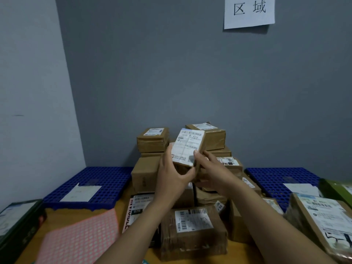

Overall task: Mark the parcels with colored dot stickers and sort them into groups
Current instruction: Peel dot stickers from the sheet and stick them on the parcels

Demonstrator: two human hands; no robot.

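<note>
Item: small brown parcel [190, 147], white shipping label facing the camera, tilted, held raised between both grips. Left grip [172, 178]: fingers curled round the parcel's left and lower edge. Right grip [213, 172]: thumb on the label's right edge, fingers wrapped behind the right side. Directly behind and below the grips: pile of brown parcels [152, 142] stacked against the grey wall. Under the forearms: labelled carton [192, 231] on the wooden counter [61, 216]. Lower left of the left grip: pink dotted sticker sheet [80, 239]; beyond it, blue perforated pallet [106, 180] carrying a paper slip [80, 193]. Right of the right grip: second blue pallet [270, 178] and large labelled parcel [323, 220]. High above: wall sign [249, 11].
</note>
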